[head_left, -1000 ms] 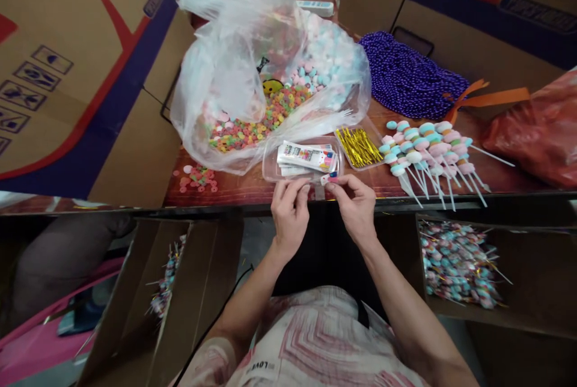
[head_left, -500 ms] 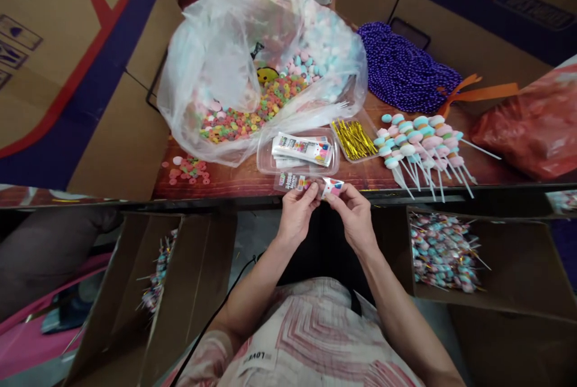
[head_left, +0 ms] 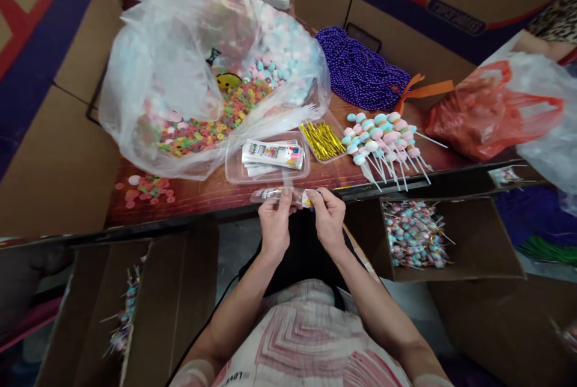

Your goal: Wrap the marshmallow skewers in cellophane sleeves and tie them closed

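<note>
Between my two hands is a small clear plastic bag [head_left: 264, 195] with coloured print, at the table's front edge. My left hand [head_left: 276, 225] pinches it near its middle. My right hand [head_left: 330, 217] grips its printed end, thumb and fingers together. Just beyond lies a shallow clear tray [head_left: 232, 169] with a stack of flat printed bags [head_left: 273, 154] in it. Next to it, a second small tray holds gold twist ties [head_left: 322, 140]. To the right, several skewers of pink and blue candy [head_left: 383, 137] lie in a pile with their white sticks toward me.
A large clear bag [head_left: 130, 98] of candy rings and marshmallow pieces fills the back left. Loose rings [head_left: 151, 190] lie nearby. Purple bead strings [head_left: 360, 71] and a red bag [head_left: 478, 110] are right. A box of wrapped skewers [head_left: 487, 243] stands below. Another person's arm [head_left: 541, 47] enters at right.
The view has turned to the right. The bag in my hands now looks puffed or bent rather than flat. Another person's arm and a whitish plastic bag have appeared at the right.
</note>
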`<action>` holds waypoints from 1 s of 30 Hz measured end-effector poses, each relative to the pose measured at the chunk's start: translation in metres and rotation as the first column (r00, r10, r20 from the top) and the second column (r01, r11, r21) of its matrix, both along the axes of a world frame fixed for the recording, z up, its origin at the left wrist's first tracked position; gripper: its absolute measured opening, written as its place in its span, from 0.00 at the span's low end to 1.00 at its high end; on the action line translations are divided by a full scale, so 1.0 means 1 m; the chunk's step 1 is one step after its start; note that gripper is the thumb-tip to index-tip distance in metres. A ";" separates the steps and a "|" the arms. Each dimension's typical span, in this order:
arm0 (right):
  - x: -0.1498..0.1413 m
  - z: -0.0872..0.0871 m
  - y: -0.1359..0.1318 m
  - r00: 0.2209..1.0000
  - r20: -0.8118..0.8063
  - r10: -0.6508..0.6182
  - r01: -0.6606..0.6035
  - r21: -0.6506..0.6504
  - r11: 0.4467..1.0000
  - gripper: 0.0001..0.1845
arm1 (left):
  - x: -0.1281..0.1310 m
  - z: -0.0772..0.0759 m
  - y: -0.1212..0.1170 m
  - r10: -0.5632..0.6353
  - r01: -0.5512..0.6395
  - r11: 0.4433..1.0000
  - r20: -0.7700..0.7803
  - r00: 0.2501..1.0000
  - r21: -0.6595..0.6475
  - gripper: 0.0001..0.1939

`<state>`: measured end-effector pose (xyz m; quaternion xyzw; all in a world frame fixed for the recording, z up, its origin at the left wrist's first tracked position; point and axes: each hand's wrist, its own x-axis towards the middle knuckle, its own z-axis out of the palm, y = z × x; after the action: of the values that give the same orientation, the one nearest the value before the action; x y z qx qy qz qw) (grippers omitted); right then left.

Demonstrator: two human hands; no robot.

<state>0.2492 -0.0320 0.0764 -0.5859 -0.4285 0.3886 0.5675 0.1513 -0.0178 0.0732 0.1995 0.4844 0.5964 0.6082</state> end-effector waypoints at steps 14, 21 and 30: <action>0.022 -0.012 -0.001 0.998 0.065 -0.011 0.013 -0.023 1.000 0.27 | 0.005 0.007 0.004 0.096 -0.092 0.995 0.135 0.986 -0.030 0.19; 0.055 -0.009 0.011 0.959 0.276 -0.059 0.047 0.050 0.998 0.27 | 0.008 0.008 0.014 0.156 -0.157 0.988 0.129 0.979 -0.005 0.19; 0.147 0.020 0.053 0.522 0.775 -0.355 0.295 0.227 0.928 0.06 | -0.004 0.008 0.027 0.201 -0.201 0.979 0.157 0.967 -0.018 0.21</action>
<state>0.3965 0.0211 0.0966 -0.7474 -0.5336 -0.0462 0.3931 0.1478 0.0097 0.0809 0.1010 0.4528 0.6685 0.5813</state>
